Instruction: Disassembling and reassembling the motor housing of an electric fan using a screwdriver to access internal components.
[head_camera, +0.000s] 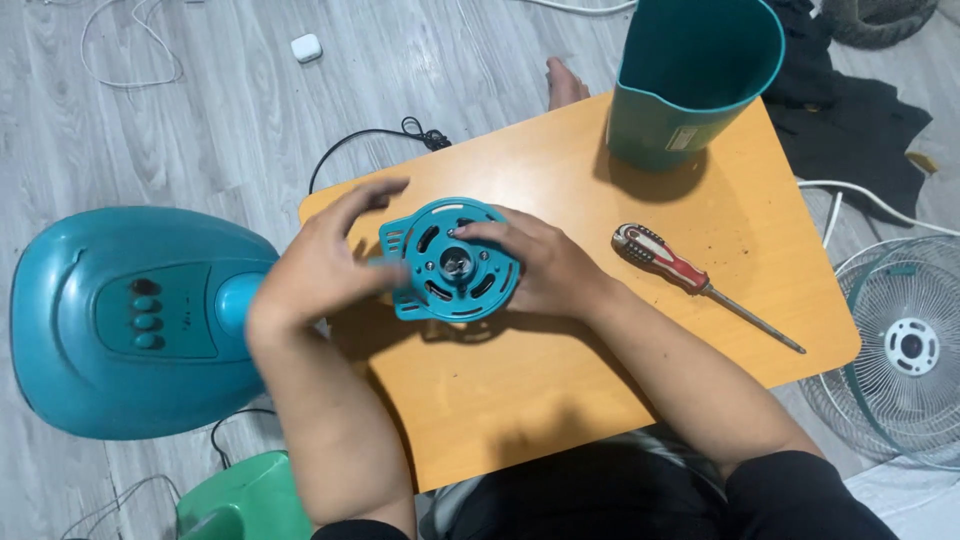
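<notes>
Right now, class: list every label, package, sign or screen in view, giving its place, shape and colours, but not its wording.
Sticker label: low on the outside wall of the teal bin at the table's far edge; small pale rectangle with dark print, tilted.
No packages, signs or screens show.

A small pale label (683, 137), seemingly rectangular, low on the teal bin (690, 80).
</notes>
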